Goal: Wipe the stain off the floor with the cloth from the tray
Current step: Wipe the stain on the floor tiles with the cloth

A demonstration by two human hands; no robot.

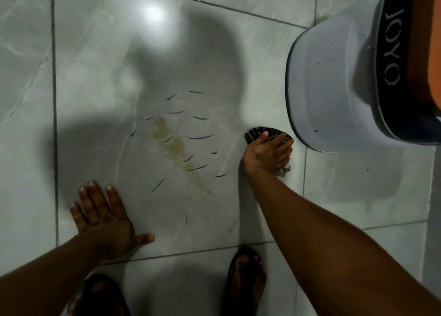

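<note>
Cloth [267, 134]: dark, striped, bunched under right hand [268, 154] on floor [95, 77].

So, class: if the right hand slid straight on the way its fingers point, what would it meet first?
Probably the grey bucket: the right hand, pressing the cloth on the floor, points up-right toward its base, with only bare tile between.

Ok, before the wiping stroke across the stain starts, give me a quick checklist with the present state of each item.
1. Cloth in the right hand: ok, pressed to the floor.
2. Cloth on the stain: not ok, it sits to the stain's right, apart from it.
3. Stain still present: ok to wipe, yellowish streak with blue pen-like marks around it.
4. Left hand clear of the stain: ok, flat on the tile beside it.
5. Path to the stain free: ok.
6. Cloth damp: cannot tell.
</note>
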